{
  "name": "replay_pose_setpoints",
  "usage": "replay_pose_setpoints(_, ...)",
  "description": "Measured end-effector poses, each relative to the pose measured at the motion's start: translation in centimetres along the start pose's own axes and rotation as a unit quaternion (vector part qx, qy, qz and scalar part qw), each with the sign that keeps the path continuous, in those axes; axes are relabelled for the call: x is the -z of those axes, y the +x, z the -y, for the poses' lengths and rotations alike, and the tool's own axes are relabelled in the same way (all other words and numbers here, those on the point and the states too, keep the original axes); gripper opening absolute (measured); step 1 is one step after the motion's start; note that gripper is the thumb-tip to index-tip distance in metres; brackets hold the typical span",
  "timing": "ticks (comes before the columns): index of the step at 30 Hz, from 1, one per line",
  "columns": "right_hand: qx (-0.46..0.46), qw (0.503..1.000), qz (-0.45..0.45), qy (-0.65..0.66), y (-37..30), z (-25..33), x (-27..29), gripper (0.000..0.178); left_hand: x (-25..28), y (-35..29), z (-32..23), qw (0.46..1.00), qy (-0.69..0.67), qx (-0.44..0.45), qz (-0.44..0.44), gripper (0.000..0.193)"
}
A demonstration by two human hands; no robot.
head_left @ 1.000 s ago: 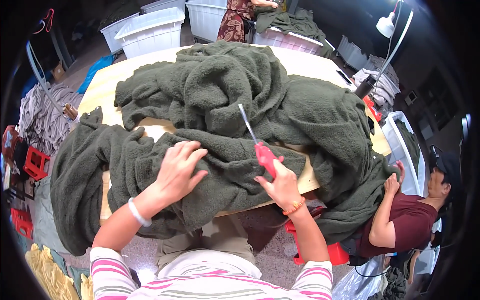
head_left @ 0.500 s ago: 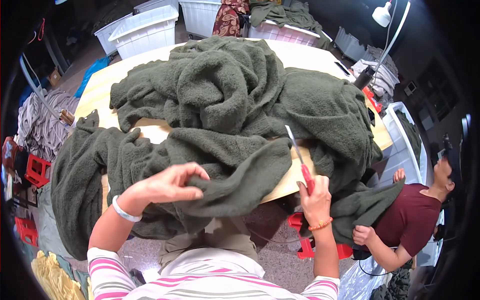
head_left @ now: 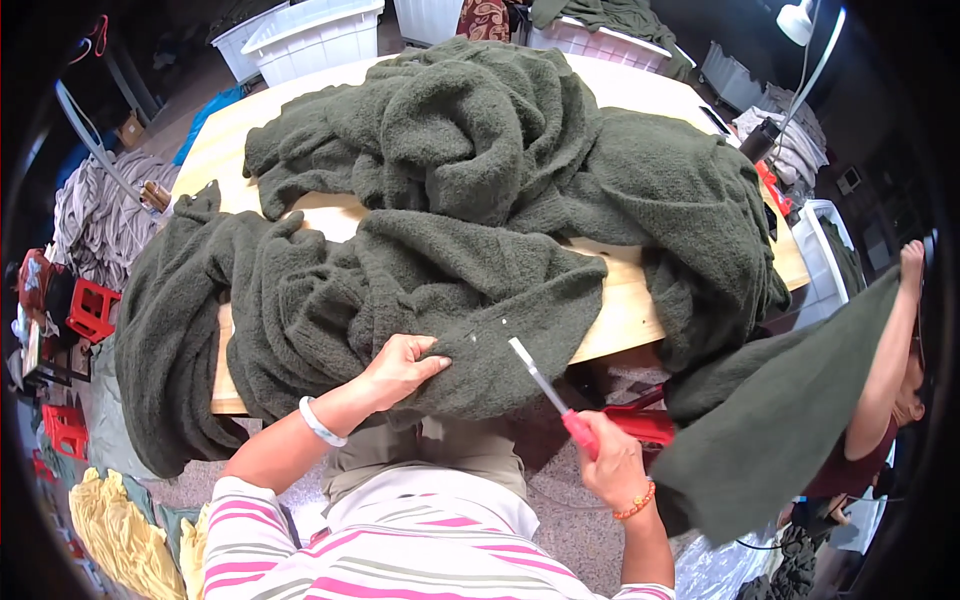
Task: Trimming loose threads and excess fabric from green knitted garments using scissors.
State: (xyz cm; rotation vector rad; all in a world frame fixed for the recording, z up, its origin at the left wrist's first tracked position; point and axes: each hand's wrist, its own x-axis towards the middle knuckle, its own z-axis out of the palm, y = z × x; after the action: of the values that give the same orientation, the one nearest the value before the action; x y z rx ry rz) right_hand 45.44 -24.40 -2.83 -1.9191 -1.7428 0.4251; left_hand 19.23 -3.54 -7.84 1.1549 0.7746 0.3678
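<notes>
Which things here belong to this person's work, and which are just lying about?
In use:
dark green cloth, touched by the left hand
red-handled metal tool, in the right hand
wooden table beneath the cloth

Apparently just lying about:
yellow cloth, lower left
grey cloth heap, left
red plastic stools, left
white plastic bin, beyond the table

The near cloth (head_left: pixel 500 345) lay on the table (head_left: pixel 622 312), touching my left hand (head_left: pixel 396 374) and hanging over the edge farther left. The tool (head_left: pixel 545 385) sat in my right hand (head_left: pixel 614 462), its tip ahead and left of that hand. Beyond both hands lay the far heap (head_left: pixel 455 150), with a bin (head_left: pixel 315 48) behind the table. Right of my right hand, a co-worker (head_left: pixel 878 380) held another cloth (head_left: pixel 785 420).
</notes>
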Motion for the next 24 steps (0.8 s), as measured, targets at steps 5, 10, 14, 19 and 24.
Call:
replay_pose_setpoints(5,0.022,0.984,0.175,-0.001,-1.3,3.7,0.3,0.026,-0.4,0.2,0.0,0.992,-0.108,0.043,-0.050,0.020)
replay_pose_setpoints(10,0.015,0.985,0.173,-0.018,-0.8,4.5,0.6,0.028,0.1,-0.5,0.0,0.993,-0.102,0.046,-0.029,0.023)
replay_pose_setpoints(14,0.008,0.986,0.159,-0.043,-0.2,4.9,0.2,0.027,0.3,-0.8,-0.3,0.984,-0.167,0.067,-0.015,0.024)
replay_pose_setpoints(19,0.045,0.980,0.194,-0.018,-0.6,5.5,0.1,0.028,0.2,-1.3,-1.3,0.984,-0.164,0.062,-0.021,0.038)
replay_pose_setpoints(24,0.030,0.994,0.101,0.003,-0.9,4.3,0.7,0.028,1.4,-0.3,-2.7,0.984,-0.167,0.048,0.042,0.051)
